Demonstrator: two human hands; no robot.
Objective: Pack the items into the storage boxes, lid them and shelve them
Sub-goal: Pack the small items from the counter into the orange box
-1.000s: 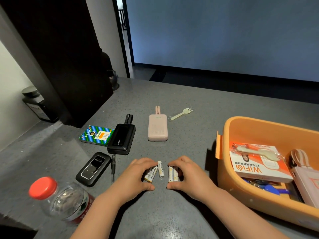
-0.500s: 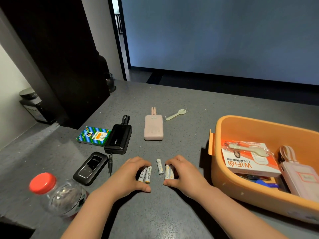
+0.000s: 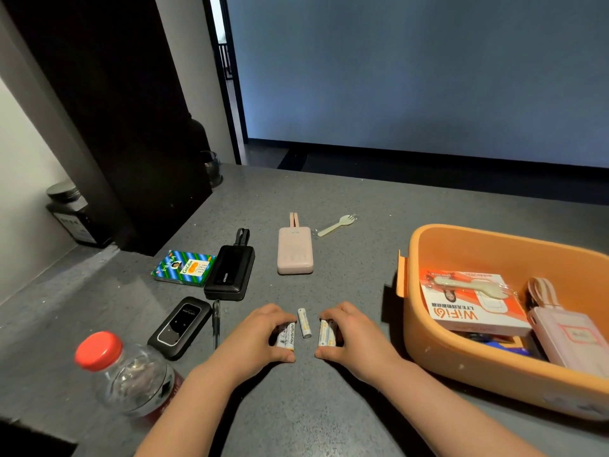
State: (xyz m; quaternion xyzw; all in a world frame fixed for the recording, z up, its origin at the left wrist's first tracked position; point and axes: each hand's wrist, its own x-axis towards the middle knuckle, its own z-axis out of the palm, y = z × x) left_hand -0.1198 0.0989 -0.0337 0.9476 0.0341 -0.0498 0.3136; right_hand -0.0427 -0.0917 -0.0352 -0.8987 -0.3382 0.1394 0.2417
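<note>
Head view: seemingly smooth cylindrical batteries (image 3: 304,323).

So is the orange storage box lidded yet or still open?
Open. The orange storage box has no lid on it; the WiFi carton and pink power bank inside show plainly.

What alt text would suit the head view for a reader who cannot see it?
Two bare hands, left hand and right hand, each grip small white cylindrical batteries on a grey speckled counter, one loose battery between them. An orange plastic storage box sits right.
</note>
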